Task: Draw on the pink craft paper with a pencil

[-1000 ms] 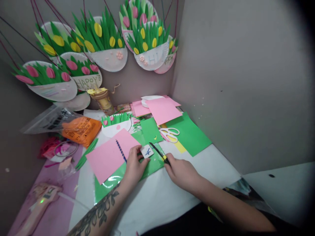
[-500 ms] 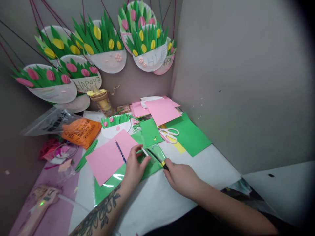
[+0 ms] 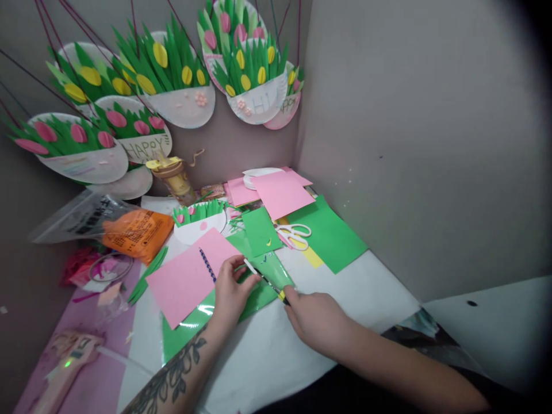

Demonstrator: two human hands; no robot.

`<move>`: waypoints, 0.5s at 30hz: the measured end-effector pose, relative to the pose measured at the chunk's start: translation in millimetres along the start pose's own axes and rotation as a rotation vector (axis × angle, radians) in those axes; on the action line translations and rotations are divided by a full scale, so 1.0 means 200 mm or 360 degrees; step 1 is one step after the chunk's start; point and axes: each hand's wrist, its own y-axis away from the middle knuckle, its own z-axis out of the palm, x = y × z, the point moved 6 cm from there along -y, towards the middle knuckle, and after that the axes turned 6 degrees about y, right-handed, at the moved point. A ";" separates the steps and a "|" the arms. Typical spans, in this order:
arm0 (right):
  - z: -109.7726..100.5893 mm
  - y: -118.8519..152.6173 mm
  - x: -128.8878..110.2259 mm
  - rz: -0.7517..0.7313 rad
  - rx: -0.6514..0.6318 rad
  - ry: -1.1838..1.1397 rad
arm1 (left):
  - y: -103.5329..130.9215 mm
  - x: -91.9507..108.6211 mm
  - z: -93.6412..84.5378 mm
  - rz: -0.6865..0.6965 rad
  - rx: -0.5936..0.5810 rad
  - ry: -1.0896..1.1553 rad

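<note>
My left hand [image 3: 232, 286] pinches a small white strip [image 3: 251, 266] between thumb and fingers. My right hand [image 3: 317, 319] is closed around a dark tool with a yellow band [image 3: 282, 295]; its thin dark tip reaches the strip. Both hands are over a shiny green sheet [image 3: 185, 330]. To the left of my left hand, a pink sheet [image 3: 181, 287] lies with a dark blue patterned pencil [image 3: 207, 264] on it. Just beyond the hands is a small green paper piece [image 3: 261, 230].
White-handled scissors [image 3: 295, 234] lie beside a large green sheet [image 3: 330, 236]. An orange packet [image 3: 138, 230], a lidded cup [image 3: 176, 181] and a pink glue gun [image 3: 71, 368] are on the left. Decorated paper plates [image 3: 185, 106] hang on the wall.
The tool's tip has moved in to the white strip, and my right hand has shifted slightly left. The whole view has shifted a little.
</note>
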 end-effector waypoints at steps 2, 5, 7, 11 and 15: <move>0.00 -0.01 -0.01 -0.0019 -0.0017 0.0035 | 0.00 0.00 0.00 -0.0026 -0.0005 0.0021; 0.01 -0.02 -0.03 -0.0034 -0.0051 0.0064 | 0.00 0.00 0.00 -0.0044 0.0013 0.0053; 0.01 -0.03 -0.03 -0.0041 -0.0070 0.0056 | 0.00 0.00 0.00 -0.0055 0.0031 0.0064; 0.01 -0.05 -0.02 -0.0045 -0.0077 -0.0006 | -0.01 0.01 0.01 -0.0078 0.0023 0.0078; 0.01 -0.07 -0.02 -0.0056 -0.0070 -0.0027 | -0.01 0.01 0.01 -0.0108 0.0000 0.0089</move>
